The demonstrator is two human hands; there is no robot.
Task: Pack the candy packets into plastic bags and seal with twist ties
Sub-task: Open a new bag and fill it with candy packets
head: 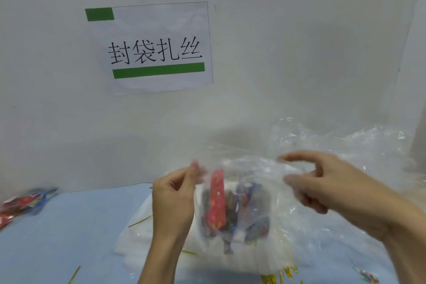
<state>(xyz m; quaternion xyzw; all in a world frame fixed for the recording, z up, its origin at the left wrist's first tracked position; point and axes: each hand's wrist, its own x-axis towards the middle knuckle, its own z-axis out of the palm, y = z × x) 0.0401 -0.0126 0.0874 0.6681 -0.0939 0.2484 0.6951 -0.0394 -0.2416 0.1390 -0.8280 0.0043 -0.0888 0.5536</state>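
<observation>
At centre frame the left hand [175,193] pinches the filled plastic bag's [235,205] mouth to hold it up, while the right hand [322,182], fingers loosely spread, reaches to gather it for tying.

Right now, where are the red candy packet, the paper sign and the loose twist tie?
red candy packet [217,200], head view, middle of wrapper inside bag.
paper sign [152,50], head view, printed characters.
loose twist tie [140,221], head view, mid-length.
</observation>
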